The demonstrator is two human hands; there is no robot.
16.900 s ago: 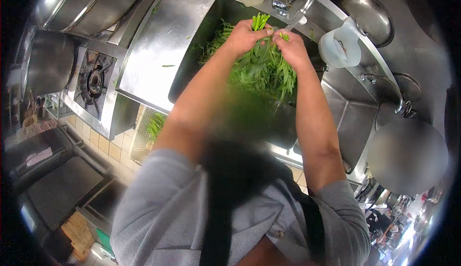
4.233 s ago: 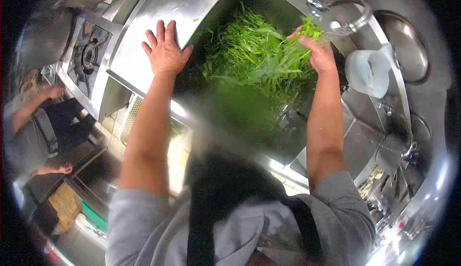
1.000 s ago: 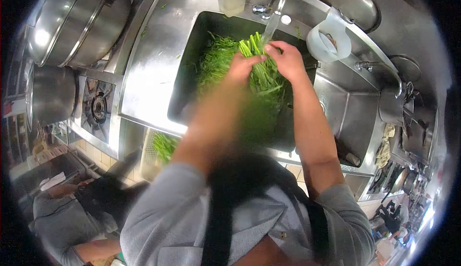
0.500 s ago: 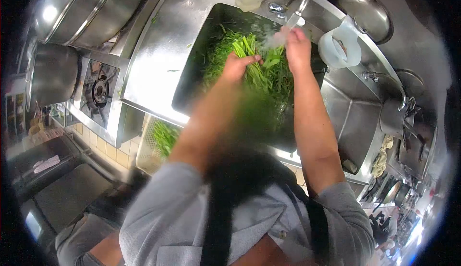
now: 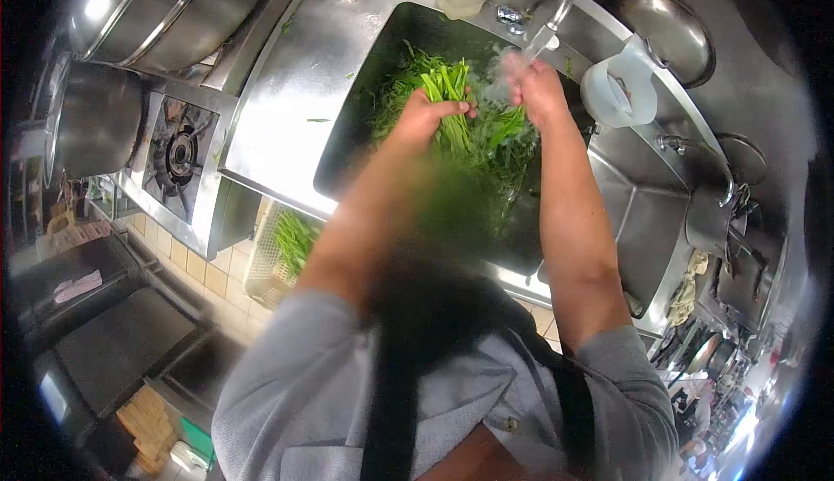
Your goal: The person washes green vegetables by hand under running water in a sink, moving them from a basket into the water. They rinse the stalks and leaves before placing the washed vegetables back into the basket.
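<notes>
My left hand [image 5: 426,116] is closed round a bunch of long green stalks [image 5: 447,90], their ends pointing up past the thumb. My right hand [image 5: 537,92] is under the running tap [image 5: 554,21], with its fingers curled and partly blurred by the splashing water. Bright green leaves hang just below it, but whatever lies inside the fingers is hidden. Both hands are over the dark sink basin [image 5: 343,164], where more leafy greens [image 5: 499,168] float in water. A dark blur in front of the camera covers part of the near side of the basin.
Left of the basin is a steel drainboard [image 5: 291,90] with leaf scraps, then a gas burner [image 5: 181,158] and large pots [image 5: 95,116]. A basket [image 5: 261,273] of greens sits below. At right are a translucent jug [image 5: 618,90] and a second basin [image 5: 647,212].
My right hand has shifted slightly right under the tap, its fingers more curled. My left hand still grips the bunch. Another person at the lower left has gone out of view.
</notes>
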